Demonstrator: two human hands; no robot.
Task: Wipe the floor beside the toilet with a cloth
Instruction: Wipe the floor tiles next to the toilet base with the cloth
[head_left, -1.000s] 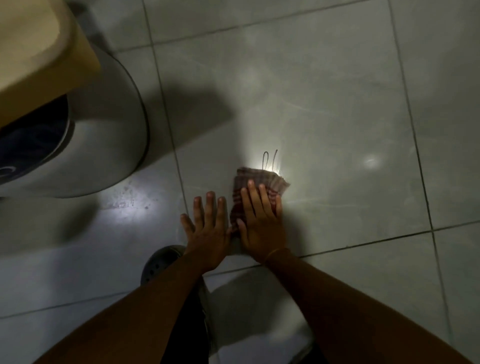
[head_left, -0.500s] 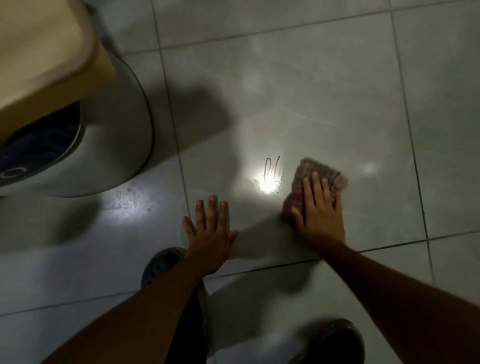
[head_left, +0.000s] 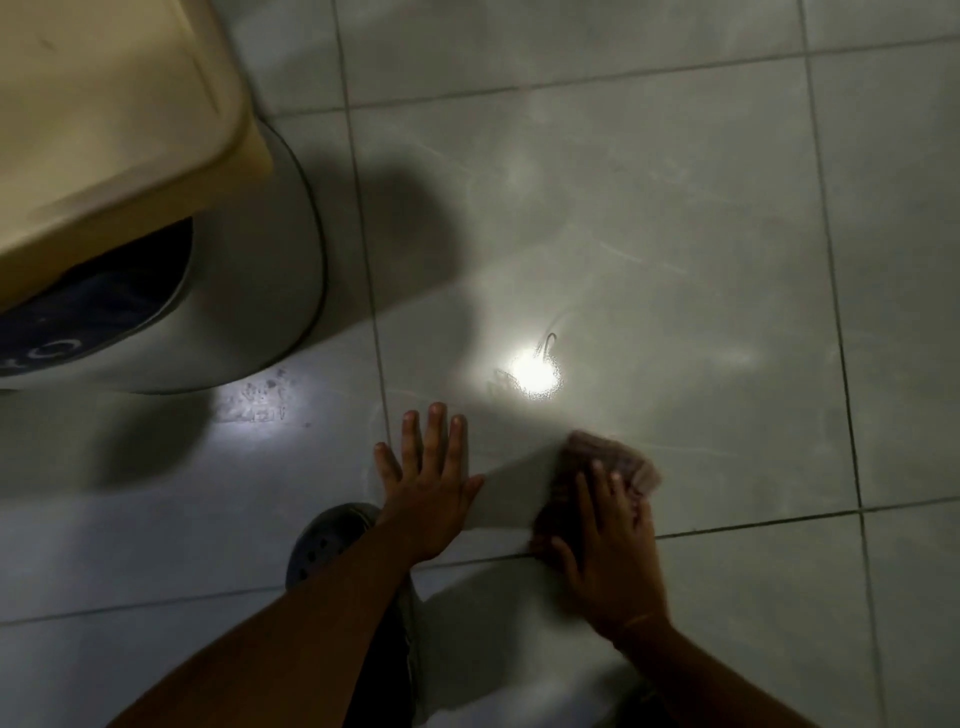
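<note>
We saw the cloth (head_left: 608, 465), a folded reddish-brown rag with a faint stripe, lying flat on the floor (head_left: 675, 234) to the lower right of centre, its far corners sticking out past the fingertips and its near part blurred. The right hand (head_left: 610, 564) lay palm down on top of it, fingers spread and pressing it against the tile rather than curled around it, right where a grout line ran across under the palm. The left hand (head_left: 428, 491) was flat on the bare floor just beside it, fingers splayed and holding nothing, with a strip of shadowed tile between the two hands. Both forearms reached in from the bottom edge. Beyond the hands a bright spot of reflected light (head_left: 535, 373) glared on the glossy grey tile, with a thin curled mark at its upper edge. Below the left wrist we made out the toe of a dark shoe (head_left: 324, 543) with small holes in it. To the upper left stood the grey base of the toilet (head_left: 260, 291), well apart from the cloth, with a cream-coloured part (head_left: 114, 119) overhanging it and a scuffed, dirty patch (head_left: 260, 402) on the floor at its foot. Large shadows fell across the tiles between the toilet and the hands.
</note>
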